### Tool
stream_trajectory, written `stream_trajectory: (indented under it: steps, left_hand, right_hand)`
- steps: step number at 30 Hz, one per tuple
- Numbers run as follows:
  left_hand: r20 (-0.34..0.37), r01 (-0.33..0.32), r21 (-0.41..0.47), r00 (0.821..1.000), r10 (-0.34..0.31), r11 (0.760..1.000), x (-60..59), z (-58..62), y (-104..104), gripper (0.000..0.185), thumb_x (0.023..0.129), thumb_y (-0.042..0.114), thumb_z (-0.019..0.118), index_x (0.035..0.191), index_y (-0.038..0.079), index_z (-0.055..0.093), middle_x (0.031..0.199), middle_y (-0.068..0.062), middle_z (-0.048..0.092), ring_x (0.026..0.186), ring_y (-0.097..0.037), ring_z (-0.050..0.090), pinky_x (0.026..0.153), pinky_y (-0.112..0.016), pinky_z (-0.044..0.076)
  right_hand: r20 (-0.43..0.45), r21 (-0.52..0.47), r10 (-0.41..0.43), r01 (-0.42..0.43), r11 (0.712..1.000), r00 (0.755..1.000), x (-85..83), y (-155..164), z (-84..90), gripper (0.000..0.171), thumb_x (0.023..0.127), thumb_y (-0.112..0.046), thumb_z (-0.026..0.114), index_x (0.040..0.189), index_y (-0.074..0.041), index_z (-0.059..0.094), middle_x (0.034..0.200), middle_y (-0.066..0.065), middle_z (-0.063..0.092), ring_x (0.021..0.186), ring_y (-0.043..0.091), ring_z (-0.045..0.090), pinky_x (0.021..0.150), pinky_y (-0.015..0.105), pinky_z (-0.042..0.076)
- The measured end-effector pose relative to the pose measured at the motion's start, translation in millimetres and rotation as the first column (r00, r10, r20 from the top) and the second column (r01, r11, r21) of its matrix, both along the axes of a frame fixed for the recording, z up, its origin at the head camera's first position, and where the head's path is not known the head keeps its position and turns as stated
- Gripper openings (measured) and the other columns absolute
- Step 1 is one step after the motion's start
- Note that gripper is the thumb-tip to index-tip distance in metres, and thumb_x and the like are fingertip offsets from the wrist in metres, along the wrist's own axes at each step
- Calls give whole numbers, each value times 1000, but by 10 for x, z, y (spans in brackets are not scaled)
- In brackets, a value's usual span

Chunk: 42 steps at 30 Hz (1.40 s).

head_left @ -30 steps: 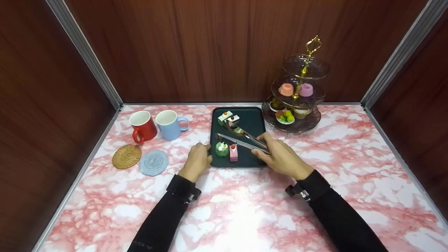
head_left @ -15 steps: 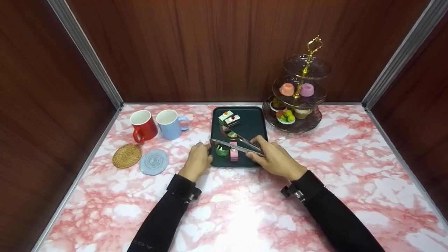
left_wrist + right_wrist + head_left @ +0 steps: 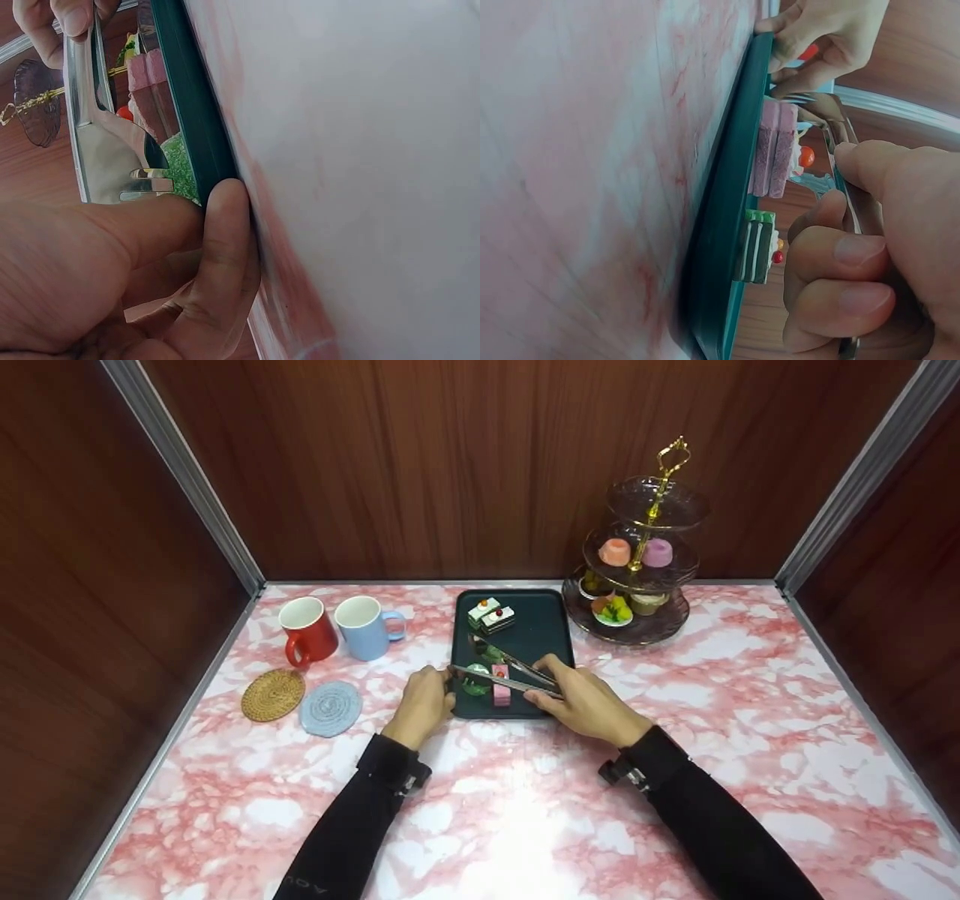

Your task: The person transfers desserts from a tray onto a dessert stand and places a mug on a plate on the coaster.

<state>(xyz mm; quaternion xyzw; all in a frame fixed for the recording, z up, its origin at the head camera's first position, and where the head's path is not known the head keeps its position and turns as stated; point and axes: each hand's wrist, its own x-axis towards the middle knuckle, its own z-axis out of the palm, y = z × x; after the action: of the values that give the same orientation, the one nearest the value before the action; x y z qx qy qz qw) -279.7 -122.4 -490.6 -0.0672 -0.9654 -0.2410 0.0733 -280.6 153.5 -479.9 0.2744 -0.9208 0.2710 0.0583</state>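
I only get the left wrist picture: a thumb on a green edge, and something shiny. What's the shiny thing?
Observer: Tongs. In the head view the right hand holds them, arms apart, over a dark tray.
Operator: And whose thumb is that?
Observer: The same person's left hand. It holds the tray's near left corner.
Operator: What's on the tray?
Observer: Small cakes. There is a green cake by the tongs' tips, a pink cake beside it, and two layered slices at the back.
Operator: Anything else around?
Observer: A red mug and a blue mug stand to the left of the tray.
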Motion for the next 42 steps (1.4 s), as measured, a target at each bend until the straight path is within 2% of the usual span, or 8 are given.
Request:
stream_trajectory:
  steps: [6,11,16,19,32,39,42]
  left_hand:
    - [4,-4,69,1000,4,998,5,1,-32,17,78,10,66,93,5,70,81,-10,61,81,-25,60,74,-34,51]
    - [81,-39,162,996,26,986,-1,5,-54,15,79,11,67,93,9,71,70,-3,60,70,-15,61,60,-23,50]
    - [192,-98,281,980,44,955,4,22,-57,19,80,10,68,99,8,70,77,-7,63,59,-13,66,49,-22,51]
    - [224,-126,335,973,51,934,13,31,-58,25,80,9,68,104,5,68,82,-10,63,57,-15,66,47,-22,51]
    - [233,-126,335,971,48,934,10,28,-37,26,80,9,68,106,9,68,79,-10,63,55,-16,66,44,-24,50]
    - [207,-101,326,978,33,940,18,28,-39,22,80,7,67,102,7,69,81,-11,65,57,-16,67,46,-22,51]
    - [195,-93,323,980,30,942,21,24,-45,22,80,7,67,102,7,69,79,-10,65,56,-14,66,46,-22,51]
  right_hand:
    - [9,-7,11,-11,1000,1000,-17,-6,-8,44,84,-53,57,119,-29,48,69,-11,58,55,4,51,49,24,41]
    - [32,-9,12,-12,1000,999,-32,-2,-27,44,83,-53,58,119,-29,48,70,-12,58,56,5,51,50,25,41]
    - [13,6,5,-5,1000,1000,-43,-3,-38,44,83,-53,59,119,-32,48,80,-13,60,62,5,54,55,25,43]
    - [-2,19,2,-2,1000,1000,-46,-3,-43,44,82,-52,60,120,-33,48,83,-15,60,64,5,55,57,25,44]
    - [-35,28,27,-26,999,999,-44,11,-54,39,85,-50,57,119,-31,49,69,-12,53,57,7,49,51,24,39]
    - [-17,32,14,-13,999,1000,-42,9,-57,43,83,-51,59,120,-32,48,81,-16,59,62,4,52,55,23,42]
    - [-20,35,18,-17,999,1000,-46,7,-61,42,84,-51,59,120,-33,48,80,-16,59,62,4,53,56,23,43]
